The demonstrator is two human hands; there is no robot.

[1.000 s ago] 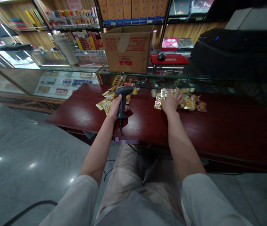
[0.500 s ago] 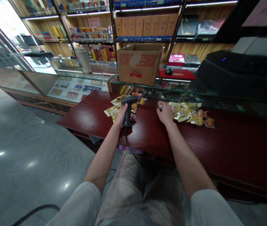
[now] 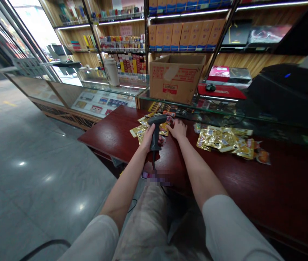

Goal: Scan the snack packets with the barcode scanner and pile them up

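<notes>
My left hand (image 3: 147,137) is wrapped around the handle of a dark grey barcode scanner (image 3: 155,137), held upright above the brown table. Under and behind the scanner lies a pile of gold snack packets (image 3: 136,131), partly hidden by it. My right hand (image 3: 179,129) rests just right of that pile, thumb and fingers apart, their tips at a small pinkish packet (image 3: 169,119). Whether the fingertips grip it is hard to see. Farther right sits a second heap of gold snack packets (image 3: 219,138), with an orange-coloured packet (image 3: 262,156) at its end.
A cardboard box (image 3: 175,81) stands on the glass counter (image 3: 143,92) behind the table (image 3: 105,125). A white tumbler (image 3: 112,72) is left of it; a mouse (image 3: 210,87) on a red mat (image 3: 231,93) is right. The scanner's cable (image 3: 154,161) hangs over the table's front edge.
My right hand has moved left, from the right heap of packets to the edge of the left pile. The left hand still holds the scanner. The whole view has turned slightly left.
</notes>
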